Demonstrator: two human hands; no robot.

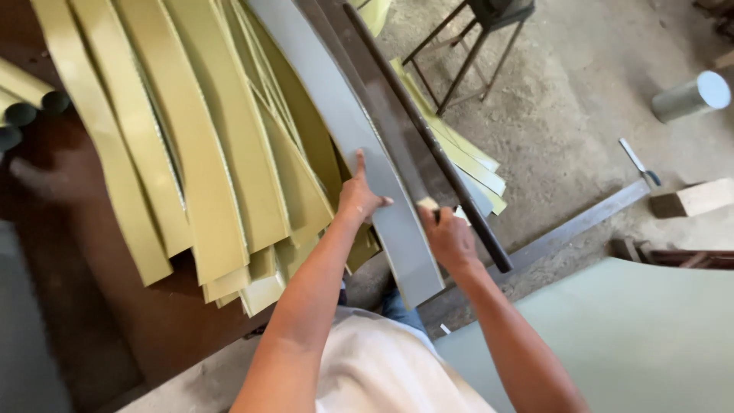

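Head camera is looking down over the person's white shirt at both bare arms reaching forward onto a workbench. The left hand (359,197) is lying flat and spread open, fingers pointing away, pressing down on a long grey strip (359,130) without gripping it. The right hand (447,237) is curling closed around a small pale-handled tool (428,204), whose working end is too small to make out; it is sitting at the strip's right edge, just beside a dark metal bar (436,153) that is running alongside the strip. The grey strip is stretching from the top of the view down toward the person, its near end hanging just past the bench edge between the two forearms. To the left of it, many yellow-green strips (206,145) are fanning out and overlapping across the dark brown bench top (145,321). A few rolled tubes (23,107) are resting at the far left edge. More yellow-green strips are lying beyond the bar. On the concrete floor (581,115) to the right, a metal stand (474,46), a pale cylinder (692,95), a wooden block (696,199) and a small hand tool (638,164) are lying well apart, and a pale green sheet (627,336) is filling the lower right corner.
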